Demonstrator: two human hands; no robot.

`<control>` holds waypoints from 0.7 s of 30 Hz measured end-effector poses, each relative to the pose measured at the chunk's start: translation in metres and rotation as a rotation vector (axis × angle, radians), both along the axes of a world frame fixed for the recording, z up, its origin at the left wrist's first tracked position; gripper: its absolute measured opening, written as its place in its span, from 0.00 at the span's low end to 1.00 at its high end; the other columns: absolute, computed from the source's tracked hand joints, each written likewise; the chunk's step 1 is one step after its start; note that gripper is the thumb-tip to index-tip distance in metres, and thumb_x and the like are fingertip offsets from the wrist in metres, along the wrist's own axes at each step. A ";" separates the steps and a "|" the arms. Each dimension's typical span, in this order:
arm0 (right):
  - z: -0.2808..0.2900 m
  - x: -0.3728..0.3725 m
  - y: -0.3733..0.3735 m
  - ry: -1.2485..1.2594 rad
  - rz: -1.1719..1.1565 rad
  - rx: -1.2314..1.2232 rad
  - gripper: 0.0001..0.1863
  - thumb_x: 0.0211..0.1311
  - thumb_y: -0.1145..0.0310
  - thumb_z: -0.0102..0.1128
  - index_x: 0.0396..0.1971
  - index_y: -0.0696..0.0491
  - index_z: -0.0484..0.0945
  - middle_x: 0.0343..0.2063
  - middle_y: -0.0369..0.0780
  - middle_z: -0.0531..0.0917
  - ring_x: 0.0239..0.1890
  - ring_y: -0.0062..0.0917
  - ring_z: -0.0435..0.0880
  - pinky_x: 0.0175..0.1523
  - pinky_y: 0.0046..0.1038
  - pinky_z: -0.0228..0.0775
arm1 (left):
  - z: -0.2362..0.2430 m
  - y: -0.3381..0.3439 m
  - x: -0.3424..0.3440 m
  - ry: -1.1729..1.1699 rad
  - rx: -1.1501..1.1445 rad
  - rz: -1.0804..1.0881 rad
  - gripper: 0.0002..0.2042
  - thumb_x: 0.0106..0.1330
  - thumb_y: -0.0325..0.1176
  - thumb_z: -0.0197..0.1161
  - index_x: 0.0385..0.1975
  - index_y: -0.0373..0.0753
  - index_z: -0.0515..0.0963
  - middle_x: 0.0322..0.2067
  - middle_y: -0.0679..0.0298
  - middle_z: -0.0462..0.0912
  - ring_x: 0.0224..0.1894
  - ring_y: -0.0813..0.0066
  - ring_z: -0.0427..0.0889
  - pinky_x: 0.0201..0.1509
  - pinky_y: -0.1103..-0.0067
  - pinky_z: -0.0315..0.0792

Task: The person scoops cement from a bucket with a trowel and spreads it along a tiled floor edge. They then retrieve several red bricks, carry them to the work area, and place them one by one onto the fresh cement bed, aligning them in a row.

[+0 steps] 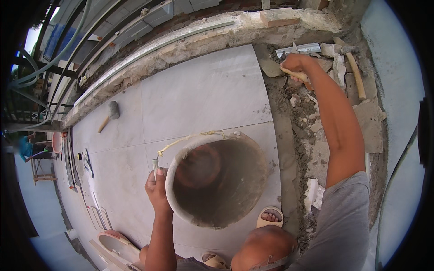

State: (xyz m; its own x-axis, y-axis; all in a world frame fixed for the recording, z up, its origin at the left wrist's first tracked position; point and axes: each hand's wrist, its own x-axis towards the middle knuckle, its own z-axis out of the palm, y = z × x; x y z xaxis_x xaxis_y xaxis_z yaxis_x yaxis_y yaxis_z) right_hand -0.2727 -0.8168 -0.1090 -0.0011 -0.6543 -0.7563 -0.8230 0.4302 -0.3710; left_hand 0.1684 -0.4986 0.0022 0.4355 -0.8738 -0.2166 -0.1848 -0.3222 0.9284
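My left hand [158, 192] is closed around the grip of the wire handle at the left rim of a mortar-stained bucket [217, 180]. The bucket is tilted with its mouth toward me, its inside coated grey. A yellowish cord [192, 137] is wound along the bucket's handle. Stretched far to the right, my right hand [297, 65] grips a trowel by its wooden handle [296, 75]. The trowel's grey blade [271, 68] lies over the mortar strip beside the tile edge. A piece of metal channel [298, 49] is just beyond that hand.
Large grey tiles [203, 90] cover the floor. A mallet [110, 115] lies on them at left. Rubble and a hammer [356, 74] lie along the right wall. A rough ledge [181, 52] runs across the back. Another person [30, 148] is far left.
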 end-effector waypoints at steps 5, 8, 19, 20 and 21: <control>-0.016 -0.003 0.096 -0.189 -0.101 -0.120 0.21 0.70 0.59 0.46 0.38 0.66 0.73 0.23 0.49 0.81 0.14 0.36 0.79 0.19 0.38 0.72 | 0.001 -0.006 -0.006 0.082 -0.015 0.016 0.18 0.72 0.45 0.56 0.30 0.34 0.77 0.23 0.69 0.78 0.25 0.85 0.71 0.31 0.84 0.68; -0.035 0.009 0.134 -0.230 -0.146 -0.184 0.21 0.71 0.59 0.46 0.44 0.67 0.72 0.23 0.49 0.80 0.12 0.35 0.78 0.18 0.37 0.71 | 0.001 -0.007 -0.004 0.079 -0.020 0.009 0.19 0.73 0.45 0.56 0.29 0.34 0.77 0.23 0.68 0.78 0.25 0.85 0.72 0.31 0.84 0.68; -0.065 0.038 0.214 0.236 -0.163 -0.467 0.21 0.72 0.55 0.43 0.56 0.52 0.72 0.42 0.54 0.82 0.48 0.50 0.80 0.53 0.48 0.71 | -0.002 0.006 -0.006 0.003 -0.041 -0.027 0.19 0.73 0.46 0.55 0.28 0.35 0.76 0.24 0.69 0.78 0.24 0.85 0.71 0.30 0.84 0.67; -0.066 0.032 0.207 0.223 -0.159 -0.474 0.23 0.72 0.55 0.44 0.58 0.53 0.71 0.42 0.55 0.82 0.46 0.50 0.81 0.52 0.48 0.72 | 0.000 0.004 -0.005 0.021 -0.055 -0.038 0.18 0.73 0.46 0.55 0.28 0.35 0.76 0.24 0.69 0.77 0.24 0.85 0.71 0.31 0.84 0.67; -0.070 0.027 0.202 0.210 -0.155 -0.482 0.24 0.72 0.55 0.44 0.59 0.54 0.69 0.43 0.56 0.82 0.44 0.50 0.82 0.50 0.47 0.73 | 0.000 0.004 -0.003 0.007 -0.050 -0.062 0.18 0.73 0.46 0.55 0.30 0.35 0.76 0.24 0.69 0.77 0.24 0.85 0.71 0.31 0.84 0.67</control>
